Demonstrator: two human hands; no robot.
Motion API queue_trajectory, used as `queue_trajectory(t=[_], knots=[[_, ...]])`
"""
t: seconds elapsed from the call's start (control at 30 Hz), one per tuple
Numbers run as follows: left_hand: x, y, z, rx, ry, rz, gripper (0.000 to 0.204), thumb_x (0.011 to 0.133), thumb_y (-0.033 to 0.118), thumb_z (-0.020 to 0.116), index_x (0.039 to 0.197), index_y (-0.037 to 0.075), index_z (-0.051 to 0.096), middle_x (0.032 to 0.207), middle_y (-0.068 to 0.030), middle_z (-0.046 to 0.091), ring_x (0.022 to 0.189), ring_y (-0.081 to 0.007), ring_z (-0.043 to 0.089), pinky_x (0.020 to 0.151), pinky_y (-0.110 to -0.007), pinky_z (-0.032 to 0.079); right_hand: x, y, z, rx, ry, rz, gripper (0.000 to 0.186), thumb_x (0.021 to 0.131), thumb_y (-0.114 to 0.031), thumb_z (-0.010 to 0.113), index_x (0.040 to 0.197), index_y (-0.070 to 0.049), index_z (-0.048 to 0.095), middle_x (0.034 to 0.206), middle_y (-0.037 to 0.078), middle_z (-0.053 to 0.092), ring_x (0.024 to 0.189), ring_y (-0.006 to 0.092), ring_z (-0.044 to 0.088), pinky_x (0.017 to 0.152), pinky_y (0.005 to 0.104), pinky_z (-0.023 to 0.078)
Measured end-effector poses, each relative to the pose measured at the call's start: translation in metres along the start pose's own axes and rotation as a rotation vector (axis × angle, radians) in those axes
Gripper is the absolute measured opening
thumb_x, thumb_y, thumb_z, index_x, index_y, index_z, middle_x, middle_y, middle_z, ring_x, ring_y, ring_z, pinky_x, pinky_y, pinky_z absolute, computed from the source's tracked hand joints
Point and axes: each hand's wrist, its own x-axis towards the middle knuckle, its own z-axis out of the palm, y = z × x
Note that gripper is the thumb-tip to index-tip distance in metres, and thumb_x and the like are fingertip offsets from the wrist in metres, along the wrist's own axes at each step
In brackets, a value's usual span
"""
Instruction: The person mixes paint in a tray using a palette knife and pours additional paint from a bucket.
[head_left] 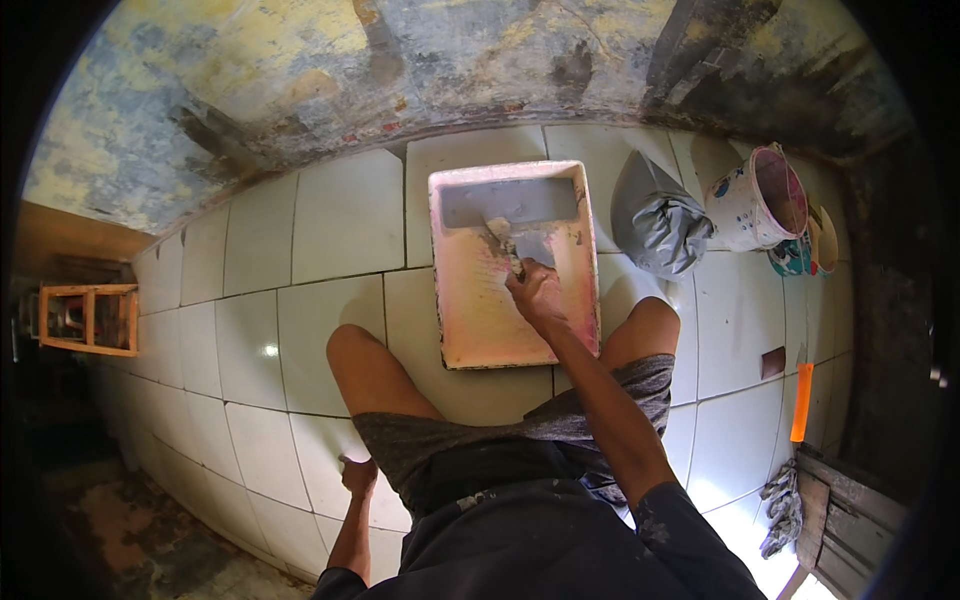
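The person is squatting on the white tile floor [330,210], knees wide, and the right hand [535,292] is reaching forward into the pink tray [470,330] lying flat on the tiles just ahead of the knees; the fingers are clenching the handle of a small putty knife [508,243], its blade pointing up toward the pool of grey paste [510,200] sitting in the tray's far, deep end. The left hand [358,474] is pressing down on the floor beside the left thigh, carrying nothing, bracing the body. That paste looks thick and heavy, likely to cling and smear rather than pour, so the blade probably wants to be worked flat and slow. The knife itself looks light and stiff, best held by the handle, well back from the wet edge. The tray seems thin, light plastic, liable to slide on smooth tile; its raised rim is the place to grab it. To the right, a grey sack [655,215] is slumping beside a stained bucket [757,198]
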Motion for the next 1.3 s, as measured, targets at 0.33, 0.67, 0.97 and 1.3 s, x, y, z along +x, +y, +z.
queue_trajectory(t=[0.33,0.67,0.97,1.3], knots=[[-0.009,0.008,-0.010,0.052,-0.068,-0.012,0.108,0.071,0.063,0.061,0.131,-0.018,0.022,0.100,-0.0299,0.061,0.093,-0.0405,0.063,0.080,-0.045,0.051,-0.003,0.029,-0.015,0.434,0.164,0.215,0.027,0.079,0.000,0.061,0.105,0.006,0.060,0.068,0.010,0.062,0.055,0.0134,0.060,0.051,0.0280,0.049],[-0.008,0.011,-0.011,0.042,-0.073,0.006,0.106,0.073,0.062,0.060,0.133,-0.017,0.021,0.102,-0.0302,0.061,0.094,-0.0403,0.063,0.082,-0.045,0.050,-0.005,0.035,0.003,0.510,0.260,0.415,0.030,0.075,-0.004,0.060,0.104,0.003,0.063,0.076,0.022,0.064,0.068,0.0302,0.065,0.064,0.0359,0.050],[-0.005,0.000,-0.005,0.060,-0.018,0.046,0.106,0.073,0.066,0.058,0.129,-0.019,0.026,0.094,-0.0288,0.063,0.088,-0.0407,0.064,0.076,-0.045,0.052,-0.008,0.027,-0.007,0.313,0.394,0.256,0.034,0.073,-0.003,0.060,0.106,0.001,0.063,0.084,0.022,0.066,0.072,0.0310,0.065,0.066,0.0358,0.050],[-0.010,0.013,-0.017,0.075,-0.093,0.010,0.098,0.079,0.055,0.056,0.132,-0.020,0.020,0.100,-0.0297,0.062,0.093,-0.0400,0.063,0.082,-0.045,0.050,-0.014,0.020,-0.035,0.350,0.461,0.331,0.031,0.073,-0.003,0.061,0.103,0.005,0.062,0.087,0.022,0.066,0.076,0.0322,0.065,0.070,0.0366,0.050]])
